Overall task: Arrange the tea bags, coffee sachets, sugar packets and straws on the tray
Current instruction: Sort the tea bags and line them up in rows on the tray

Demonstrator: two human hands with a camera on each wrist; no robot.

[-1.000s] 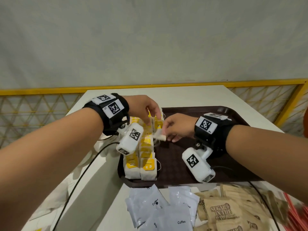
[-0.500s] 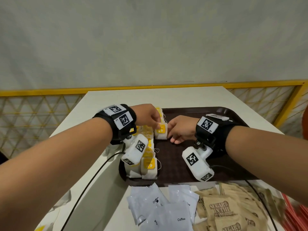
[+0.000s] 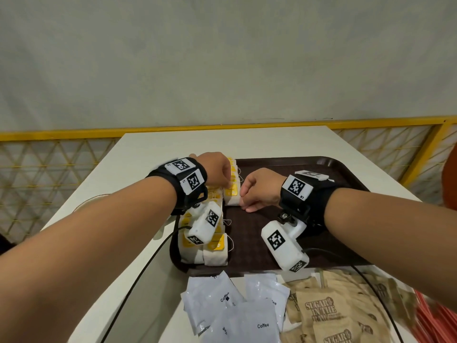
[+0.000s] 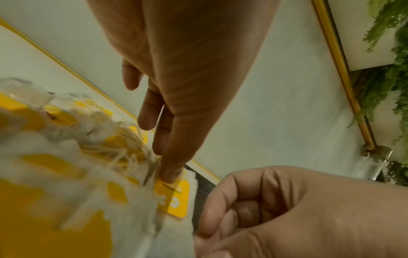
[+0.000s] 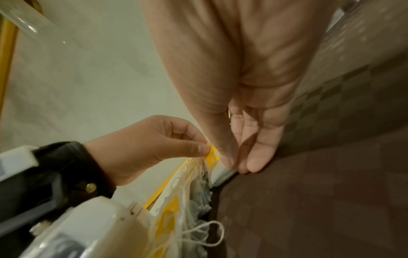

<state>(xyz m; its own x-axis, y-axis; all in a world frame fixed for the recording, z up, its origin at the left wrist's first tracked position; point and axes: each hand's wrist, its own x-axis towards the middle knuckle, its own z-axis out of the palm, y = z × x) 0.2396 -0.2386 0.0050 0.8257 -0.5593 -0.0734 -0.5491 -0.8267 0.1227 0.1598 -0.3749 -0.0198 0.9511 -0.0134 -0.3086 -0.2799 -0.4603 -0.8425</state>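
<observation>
Rows of white tea bags with yellow tags line the left side of the dark brown tray. My hands meet at one tea bag at the far end of the inner row. The left hand pinches its yellow tag from above. The right hand grips the bag's lower edge between thumb and fingers, its fingertips down on the tray floor. White coffee sachets, brown sugar packets and red straws lie on the table in front of the tray.
The white table ends at a yellow railing with mesh behind and to both sides. Black cables run from the wrist cameras across the table. The tray's middle and right are bare.
Both hands moved toward the far end of the tray with the tea bag and set it upright at the end of the inner row. The right hand sank to the tray floor.
</observation>
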